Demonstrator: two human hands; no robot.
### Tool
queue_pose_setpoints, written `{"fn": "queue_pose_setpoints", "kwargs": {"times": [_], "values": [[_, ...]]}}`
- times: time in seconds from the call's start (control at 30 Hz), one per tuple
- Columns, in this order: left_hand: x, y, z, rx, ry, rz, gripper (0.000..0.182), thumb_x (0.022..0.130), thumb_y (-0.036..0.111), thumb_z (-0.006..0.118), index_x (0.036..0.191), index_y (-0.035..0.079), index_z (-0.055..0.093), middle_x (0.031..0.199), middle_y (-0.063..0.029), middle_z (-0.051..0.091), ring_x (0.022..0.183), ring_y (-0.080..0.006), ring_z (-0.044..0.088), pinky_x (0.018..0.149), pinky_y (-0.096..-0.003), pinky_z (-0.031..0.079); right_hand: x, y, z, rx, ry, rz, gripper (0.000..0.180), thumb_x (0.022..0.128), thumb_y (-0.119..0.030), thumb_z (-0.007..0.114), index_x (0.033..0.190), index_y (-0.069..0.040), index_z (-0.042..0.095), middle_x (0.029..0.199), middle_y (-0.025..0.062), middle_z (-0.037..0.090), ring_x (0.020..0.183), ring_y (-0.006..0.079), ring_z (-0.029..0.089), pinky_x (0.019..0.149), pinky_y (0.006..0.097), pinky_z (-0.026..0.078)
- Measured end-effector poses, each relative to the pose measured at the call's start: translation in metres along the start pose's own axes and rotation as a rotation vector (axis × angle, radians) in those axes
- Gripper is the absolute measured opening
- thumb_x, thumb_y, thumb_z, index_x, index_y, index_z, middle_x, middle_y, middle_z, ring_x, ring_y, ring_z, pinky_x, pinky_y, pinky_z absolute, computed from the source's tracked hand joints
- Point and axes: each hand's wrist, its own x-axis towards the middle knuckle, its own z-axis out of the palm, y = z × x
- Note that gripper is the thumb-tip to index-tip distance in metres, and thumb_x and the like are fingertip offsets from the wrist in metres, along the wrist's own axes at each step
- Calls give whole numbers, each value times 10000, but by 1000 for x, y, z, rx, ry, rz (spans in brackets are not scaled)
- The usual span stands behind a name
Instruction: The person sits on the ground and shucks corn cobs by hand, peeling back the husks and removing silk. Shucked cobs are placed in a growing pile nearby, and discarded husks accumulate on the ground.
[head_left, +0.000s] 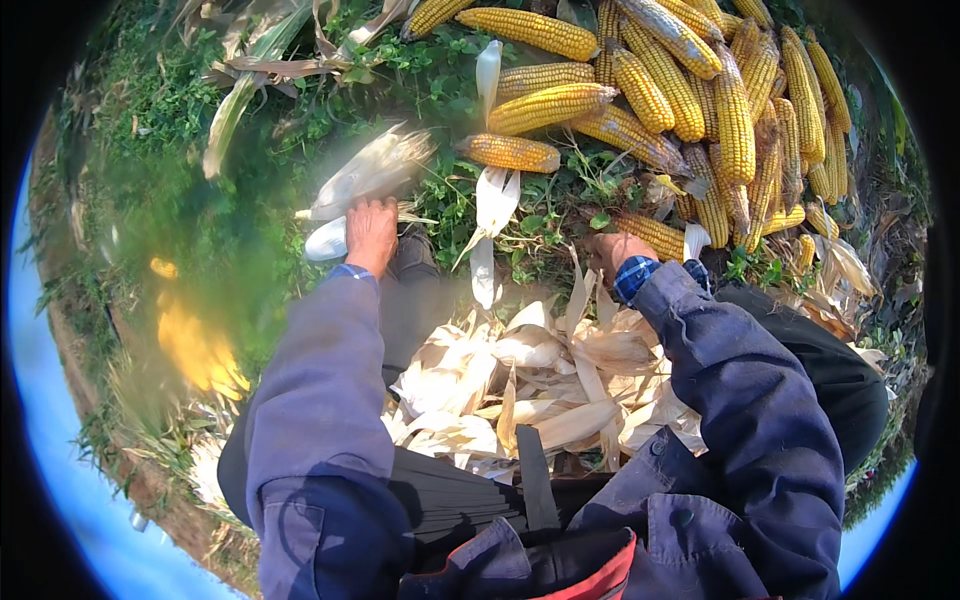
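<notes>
My left hand (371, 234) is curled over a pale husk-covered ear of corn (327, 240), whose white end sticks out to the left of the fingers. Just beyond the knuckles lies another ear in its dry husk (371, 172), slightly blurred. My right hand (616, 250) is low to the ground, beside a bare yellow corn cob (651, 235) at the near edge of a pile. Its fingers are in shadow and mostly hidden, so what they hold is unclear. Between the hands, a bare cob (514, 153) rests on the greenery above white husk leaves (496, 199).
A large heap of husked corn (675, 82) spreads across the upper right. Loose dry husks (540, 367) are piled between my legs. Dry corn leaves (255, 90) lie on green plants at upper left. Another patch of yellow corn (196, 345), blurred, is at far left.
</notes>
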Motion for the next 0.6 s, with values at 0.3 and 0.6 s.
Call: {"fn": "queue_pose_setpoints", "kwargs": {"times": [0.3,0.6], "values": [[-13,-17,-20,-55,-73,-83,151,835,59,574,789,34,715,844,-178,708,854,-347,686,740,-446,546,-6,-25,-33,267,206,19,238,884,-239,618,1023,-48,643,891,251,679,865,450,664,760,512,537],[-32,-6,-163,-300,46,48,155,759,33,572,868,16,681,810,-268,659,809,-437,666,734,-481,544,-43,-68,-108,172,297,-318,196,898,-229,612,977,-64,684,810,217,674,794,395,675,710,468,546]]}}
